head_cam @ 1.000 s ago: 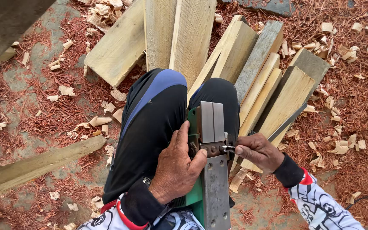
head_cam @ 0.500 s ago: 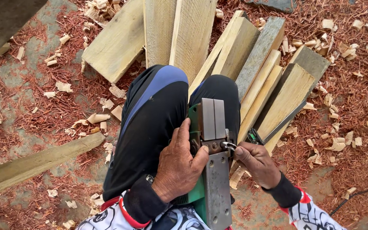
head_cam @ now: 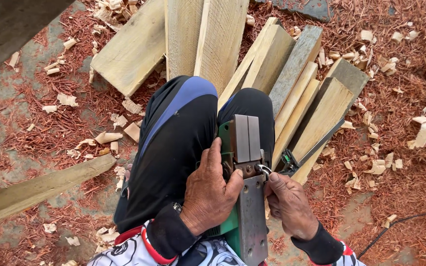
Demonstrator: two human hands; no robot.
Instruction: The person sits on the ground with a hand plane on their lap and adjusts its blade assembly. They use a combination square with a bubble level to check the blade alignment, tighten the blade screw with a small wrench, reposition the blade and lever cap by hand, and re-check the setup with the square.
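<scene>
1. The electric planer [head_cam: 245, 192] lies upside down on the person's lap, its grey metal sole facing up and its green body below. Turned this way, the cutter slot across the sole's middle is open to view and reach.
2. The left hand [head_cam: 208, 194] wraps the planer's green side, fingers curled over the edge and thumb pressed toward the sole. The grip is closed firmly on the tool, which I judge steadies it against the thigh.
3. The right hand [head_cam: 289, 207] sits at the opposite edge, fingertips pinched tight on a small metal wrench [head_cam: 264, 170] set at the cutter slot. That grip is nearly fully closed on the little tool.
4. Both black-clad knees [head_cam: 183, 143] rise together beneath the planer, forming a cradle where a counter might otherwise serve.
5. Pale wooden planks [head_cam: 213, 39] fan out on the ground just beyond the knees, several overlapping one another.
6. A dark bar with a green end [head_cam: 306, 152] rests on the rightmost planks, near the right hand.
7. Reddish shavings and pale chips [head_cam: 50, 128] cover the ground around everything.
</scene>
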